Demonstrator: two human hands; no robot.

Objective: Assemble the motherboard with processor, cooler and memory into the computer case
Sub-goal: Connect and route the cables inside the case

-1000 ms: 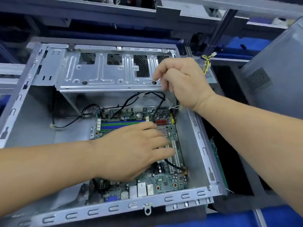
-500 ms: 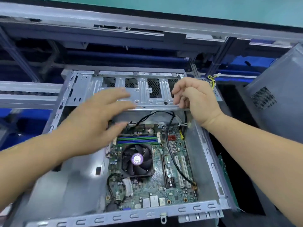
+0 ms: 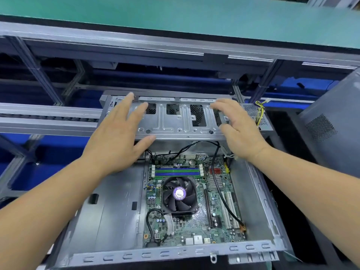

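1. My left hand is spread over the left part of the drive bracket at the far end of the computer case; its grip is wide, fingers straight, holding nothing. The thumb lies at the bracket's near edge.
2. My right hand reaches over the right part of the same bracket. Its grip is wide too, the fingers loosely bent and closed on nothing. Whether the fingertips touch the metal I cannot tell.
3. The motherboard lies flat inside the case, on the right side of the case floor, below both hands.
4. The cooler sits on the board near its middle, a black fan with a purple round label.
5. The memory slots, blue and green, run across the board just beyond the cooler.
6. A black cable runs from under the bracket down across the right side of the board.
7. A yellow and black wire bundle sticks up just outside the case's far right corner.
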